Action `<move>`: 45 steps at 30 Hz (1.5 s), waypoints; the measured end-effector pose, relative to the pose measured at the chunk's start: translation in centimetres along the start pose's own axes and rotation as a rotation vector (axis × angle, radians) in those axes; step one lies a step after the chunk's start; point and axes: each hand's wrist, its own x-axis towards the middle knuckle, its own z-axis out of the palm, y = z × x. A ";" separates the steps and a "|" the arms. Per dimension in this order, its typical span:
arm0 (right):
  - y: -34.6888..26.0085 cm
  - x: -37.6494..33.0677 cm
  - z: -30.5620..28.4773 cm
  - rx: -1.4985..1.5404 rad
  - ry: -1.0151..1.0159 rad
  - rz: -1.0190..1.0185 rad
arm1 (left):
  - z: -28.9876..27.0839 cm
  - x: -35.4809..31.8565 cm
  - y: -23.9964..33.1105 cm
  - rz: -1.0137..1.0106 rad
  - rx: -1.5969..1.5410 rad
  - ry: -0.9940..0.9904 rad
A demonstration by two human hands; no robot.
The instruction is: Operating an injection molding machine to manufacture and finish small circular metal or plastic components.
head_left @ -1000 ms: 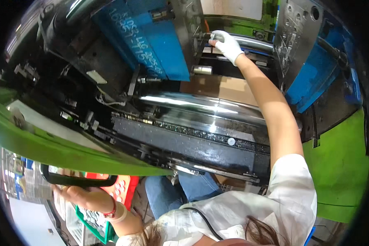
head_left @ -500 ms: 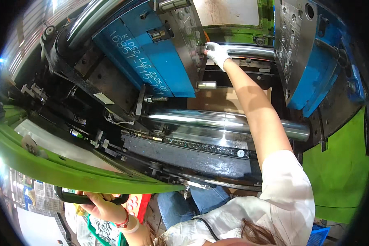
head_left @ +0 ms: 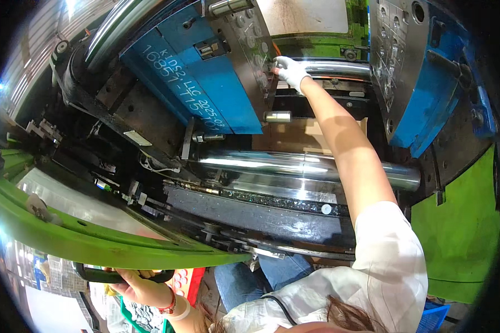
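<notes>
The right hand (head_left: 290, 71), in a white glove, is stretched out at the end of a bare forearm deep into the open machine, its fingertips pressed against the grey face of the left mould half (head_left: 249, 50). The glove curls at the fingers as if pinching something small on that face, but the view is too small to tell whether it grasps a part or only touches the metal. Just behind the hand runs an upper steel bar (head_left: 339, 69), and a short steel pin (head_left: 277, 116) sticks out of the mould block just below the hand. Well to the right of the hand, across the gap, stands the other mould half (head_left: 397, 61), grey-faced with a blue body behind it. Below the forearm lies a thick polished tie bar (head_left: 305, 165), and between the two bars a piece of brown cardboard (head_left: 294, 136) shows.

The left hand (head_left: 132, 283) is low and far from the right one, clenched around the black handle (head_left: 122, 276) on the underside of the green guard door (head_left: 111, 244). A red band sits on that wrist. Near this hand, just below it, a red crate (head_left: 184, 283) shows.
</notes>
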 end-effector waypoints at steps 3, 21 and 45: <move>-0.3 0.4 -0.3 -0.153 -0.022 -0.042 | 0.1 -0.2 0.0 0.017 0.003 -0.006; 0.4 1.5 1.5 -0.324 0.222 -0.058 | 0.1 -0.1 -0.1 0.011 -0.014 0.024; -14.7 -20.6 6.3 -0.127 0.741 -0.391 | -2.9 2.1 -1.0 -0.078 -0.208 -0.171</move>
